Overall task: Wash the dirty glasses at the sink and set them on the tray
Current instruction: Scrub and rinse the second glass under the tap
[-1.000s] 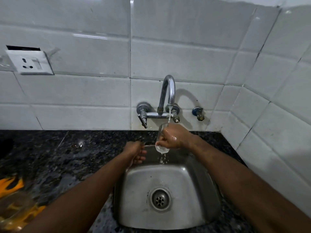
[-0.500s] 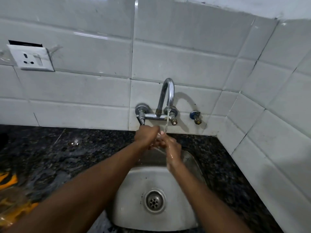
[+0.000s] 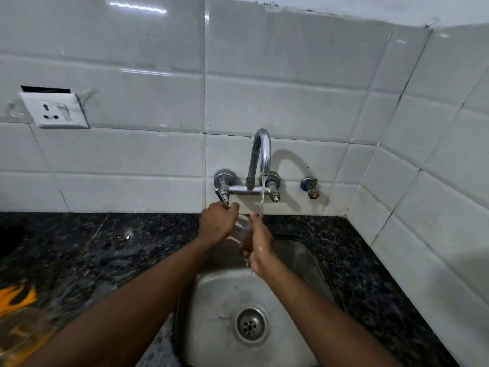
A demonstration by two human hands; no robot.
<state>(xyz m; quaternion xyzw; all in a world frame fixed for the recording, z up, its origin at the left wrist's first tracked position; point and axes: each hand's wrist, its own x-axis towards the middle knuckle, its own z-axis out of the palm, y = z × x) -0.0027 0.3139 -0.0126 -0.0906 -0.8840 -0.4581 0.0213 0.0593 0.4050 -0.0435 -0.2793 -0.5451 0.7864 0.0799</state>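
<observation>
While water runs in a thin stream from the tap (image 3: 260, 154), both hands meet under it above the back edge of the sink (image 3: 217, 300). The glass (image 3: 242, 225) is held between them, clear and hard to make out, just left of the stream and over the sink's back rim. The left hand (image 3: 217, 223) grips it, fingers curled round its far side. The right hand (image 3: 258, 246) lies against its near side with fingers (image 3: 256, 221) straight and pointing up at the spout; the water lands on their tips and drips off the wrist into the sink. I cannot tell where the right thumb lies.

The tap's left lever (image 3: 222, 198) hangs just above the left knuckles, touching or nearly so, and crowds that hand from above. The spout arches over both hands, and a small valve (image 3: 309, 185) sticks out of the tiled wall (image 3: 291, 102) to the right of the tap, well apart from them.

The steel sink is set into the dark speckled bench (image 3: 79, 247) near its right back corner, where the tiled side wall closes in. Its drain (image 3: 250, 324) sits in the middle of the basin, between the two forearms. A white wall socket (image 3: 54, 109) is mounted above the bench's back edge, far to the left. At the bench's front left corner lies an orange shape (image 3: 16, 298) with something clear beside it, too blurred to tell.
</observation>
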